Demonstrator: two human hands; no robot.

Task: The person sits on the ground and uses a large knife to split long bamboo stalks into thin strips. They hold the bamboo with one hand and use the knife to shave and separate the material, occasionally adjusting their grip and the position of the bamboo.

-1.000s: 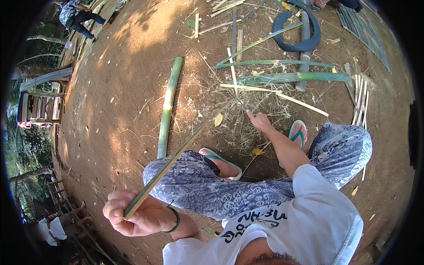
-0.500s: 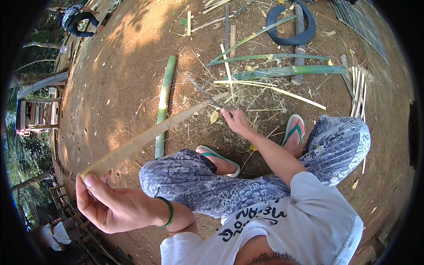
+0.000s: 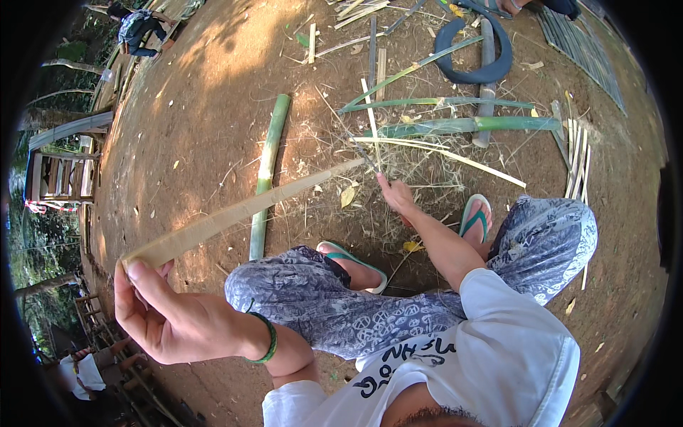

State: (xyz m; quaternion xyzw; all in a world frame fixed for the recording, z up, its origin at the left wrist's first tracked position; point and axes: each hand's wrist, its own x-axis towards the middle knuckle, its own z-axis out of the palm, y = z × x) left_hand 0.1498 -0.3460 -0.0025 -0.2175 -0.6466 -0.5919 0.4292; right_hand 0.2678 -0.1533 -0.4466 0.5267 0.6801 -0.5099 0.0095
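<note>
My left hand (image 3: 181, 320), raised at the lower left, is closed on the near end of a long flat bamboo strip (image 3: 249, 206), thumb on top. The pale strip slants away from it toward the middle. In my right hand (image 3: 396, 196) is a slim knife (image 3: 361, 149), its handle in the fist and its blade pointing up and left. Blade and far strip end meet just beyond this hand; which face the edge touches I cannot tell.
A green bamboo pole (image 3: 269, 171) lies beyond my left knee. Split green bamboo (image 3: 455, 127) rests across a grey log (image 3: 486, 107) beside a black rubber ring (image 3: 445, 67). Thin strips (image 3: 580, 160) lie at right, shavings ahead. Another person (image 3: 139, 32) bends at the far left.
My right hand and the knife have shifted a little to the right, to the strip's far end. My left hand has edged left and up. A person's foot now shows at the top right.
</note>
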